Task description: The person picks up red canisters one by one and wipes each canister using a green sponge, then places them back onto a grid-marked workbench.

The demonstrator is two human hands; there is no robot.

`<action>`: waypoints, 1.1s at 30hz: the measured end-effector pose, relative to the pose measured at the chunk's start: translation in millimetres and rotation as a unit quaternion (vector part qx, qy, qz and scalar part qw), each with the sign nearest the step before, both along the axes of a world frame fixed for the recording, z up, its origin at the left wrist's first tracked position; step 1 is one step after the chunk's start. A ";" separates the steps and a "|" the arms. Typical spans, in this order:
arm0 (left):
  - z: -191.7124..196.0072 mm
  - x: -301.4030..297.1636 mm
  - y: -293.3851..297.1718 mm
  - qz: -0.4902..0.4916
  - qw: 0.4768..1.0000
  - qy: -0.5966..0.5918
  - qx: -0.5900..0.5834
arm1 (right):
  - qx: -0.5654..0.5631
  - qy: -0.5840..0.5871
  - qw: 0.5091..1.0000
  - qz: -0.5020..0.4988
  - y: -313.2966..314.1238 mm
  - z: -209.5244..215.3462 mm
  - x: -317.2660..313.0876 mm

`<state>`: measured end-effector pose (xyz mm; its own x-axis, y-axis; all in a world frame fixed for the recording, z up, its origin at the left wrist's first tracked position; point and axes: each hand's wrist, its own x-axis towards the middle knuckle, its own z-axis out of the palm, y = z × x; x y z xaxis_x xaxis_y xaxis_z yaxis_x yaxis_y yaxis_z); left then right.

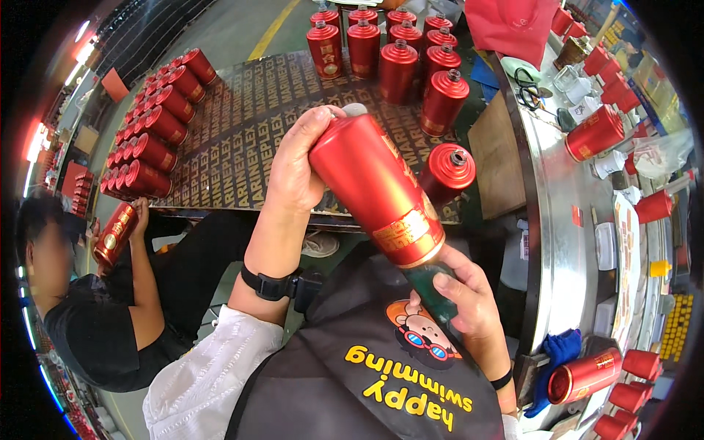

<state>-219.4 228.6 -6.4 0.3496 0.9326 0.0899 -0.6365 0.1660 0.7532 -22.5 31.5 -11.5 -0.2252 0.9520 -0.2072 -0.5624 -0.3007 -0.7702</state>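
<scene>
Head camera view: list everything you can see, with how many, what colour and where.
Held bottle: one, red and gold, centre
Dark green object: one, kind unclear, below it
Table: one, dark patterned, behind
Standing bottles: about twelve, red, table's far right
Left-side bottles: many, overlapping, red, table's left
Co-worker: one, black clothes, left
Co-worker's bottle: one, red and gold, left
Red bag: one, top right
Metal bench: one, silver, right
Bench bottles: at least two, red and gold
Blue cloth: one, bench's near end
Bench clutter: mixed, uncountable
Apron: one, dark, worn
Left hand: one, bare, gripping held bottle
Right hand: one, bare, gripping dark green object
</scene>
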 end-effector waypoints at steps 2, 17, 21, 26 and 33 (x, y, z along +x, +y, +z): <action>-0.7 1.0 0.5 -0.005 1.000 -0.006 -0.002 | 0.007 -0.005 1.000 0.004 0.5 -0.6 0.7; 1.5 3.0 -3.9 -0.029 0.999 -0.040 0.015 | -0.002 -0.048 0.999 -0.003 -5.4 -0.8 -0.3; -2.0 -5.4 0.9 -0.052 0.998 -0.030 0.033 | -0.008 -0.055 0.998 -0.001 -4.1 -0.4 -2.5; 3.4 -5.9 -1.6 -0.020 0.999 0.014 0.033 | -0.006 -0.050 0.999 -0.014 -4.4 0.0 -5.4; 0.4 -10.1 3.2 -0.001 0.992 0.122 0.031 | -0.042 -0.013 0.999 -0.017 -0.5 -1.4 -6.4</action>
<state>-229.5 231.8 -6.1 0.3690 0.9275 0.0599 -0.4345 0.1152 0.8933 -28.9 31.0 -12.9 -0.1864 0.9381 -0.2918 -0.5533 -0.3457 -0.7578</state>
